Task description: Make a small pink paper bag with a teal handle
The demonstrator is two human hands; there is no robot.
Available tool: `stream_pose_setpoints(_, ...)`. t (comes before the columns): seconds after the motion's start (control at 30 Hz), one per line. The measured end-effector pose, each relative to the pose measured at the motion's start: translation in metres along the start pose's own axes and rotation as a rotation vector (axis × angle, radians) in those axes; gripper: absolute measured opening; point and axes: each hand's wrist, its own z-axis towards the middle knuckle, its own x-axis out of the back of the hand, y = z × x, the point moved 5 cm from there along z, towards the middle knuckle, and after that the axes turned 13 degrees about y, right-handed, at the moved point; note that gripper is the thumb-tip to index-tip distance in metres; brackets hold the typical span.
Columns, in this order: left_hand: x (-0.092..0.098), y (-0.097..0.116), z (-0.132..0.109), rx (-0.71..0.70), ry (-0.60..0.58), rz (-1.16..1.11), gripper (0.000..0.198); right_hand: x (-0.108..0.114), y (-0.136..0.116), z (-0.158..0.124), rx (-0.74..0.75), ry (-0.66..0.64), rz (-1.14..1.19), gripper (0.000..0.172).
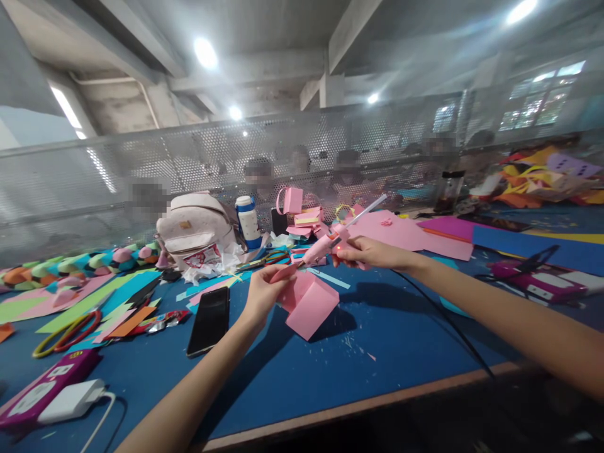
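My left hand point(264, 290) is closed on a folded pink paper piece point(309, 305) and holds it just above the blue table point(358, 352). My right hand point(365, 253) grips a pink glue gun point(325, 244) with a white glue stick jutting out of its back. The gun's nozzle points left and down at the top edge of the pink paper, right by my left fingers. A black cord runs from the gun across the table toward the right front edge.
A black phone point(209, 319) lies left of my left hand. Scissors with coloured handles point(66, 332), paper scraps, a pink power strip point(44, 389), a pink bag point(195, 226) and a bottle point(247, 220) sit further left and back. Pink sheets point(406, 233) lie behind. People sit beyond a mesh screen.
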Motion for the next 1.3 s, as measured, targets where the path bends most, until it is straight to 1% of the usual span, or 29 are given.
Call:
stream_pose_setpoints(0.3, 0.000, 0.003, 0.000, -0.015, 0.014, 0.019, 0.029, 0.005, 0.012, -0.004, -0.051, -0.018, -0.022, 0.055)
stream_pose_setpoints(0.43, 0.002, 0.004, 0.003, -0.049, 0.015, 0.014, 0.026, 0.010, 0.014, -0.008, -0.073, 0.003, -0.014, 0.057)
stream_pose_setpoints(0.57, 0.007, 0.011, 0.008, -0.140, 0.039, 0.036, 0.020, 0.022, 0.021, -0.011, -0.093, 0.100, 0.032, 0.058)
stream_pose_setpoints(0.63, 0.009, 0.016, 0.008, -0.183, 0.042, 0.058, 0.021, 0.029, 0.030, -0.013, -0.088, 0.160, 0.001, 0.058)
stream_pose_setpoints(0.7, 0.010, 0.023, 0.007, -0.277, 0.040, 0.090, 0.017, 0.035, 0.043, -0.015, -0.091, 0.203, -0.093, 0.059)
stream_pose_setpoints(0.8, 0.009, 0.033, 0.000, -0.497, 0.047, 0.188, 0.012, 0.040, 0.070, -0.019, -0.119, 0.276, -0.279, 0.056)
stream_pose_setpoints(0.87, 0.005, 0.037, -0.007, -0.640, 0.019, 0.274, 0.017, 0.040, 0.089, -0.022, -0.113, 0.329, -0.370, 0.054)
stream_pose_setpoints(0.93, -0.002, 0.039, -0.014, -0.779, -0.045, 0.372, 0.026, 0.039, 0.107, -0.025, -0.115, 0.382, -0.415, 0.053)
stream_pose_setpoints(0.97, -0.006, 0.039, -0.018, -0.849, -0.070, 0.423, 0.028, 0.038, 0.116, -0.027, -0.140, 0.395, -0.422, 0.054)
stream_pose_setpoints(1.07, -0.015, 0.038, -0.026, -1.017, -0.105, 0.600, 0.029, 0.035, 0.137, -0.033, -0.239, 0.372, -0.394, 0.057)
stream_pose_setpoints(1.13, -0.019, 0.035, -0.029, -1.064, -0.151, 0.683, 0.029, 0.036, 0.140, -0.038, -0.259, 0.337, -0.366, 0.055)
stream_pose_setpoints(1.2, -0.020, 0.032, -0.030, -1.065, -0.219, 0.720, 0.024, 0.038, 0.137, -0.043, -0.236, 0.295, -0.343, 0.050)
stream_pose_setpoints(1.27, -0.019, 0.031, -0.031, -1.056, -0.273, 0.734, 0.014, 0.040, 0.133, -0.049, -0.212, 0.257, -0.323, 0.046)
stream_pose_setpoints(1.3, -0.017, 0.031, -0.031, -1.052, -0.293, 0.736, 0.014, 0.041, 0.131, -0.052, -0.202, 0.245, -0.315, 0.044)
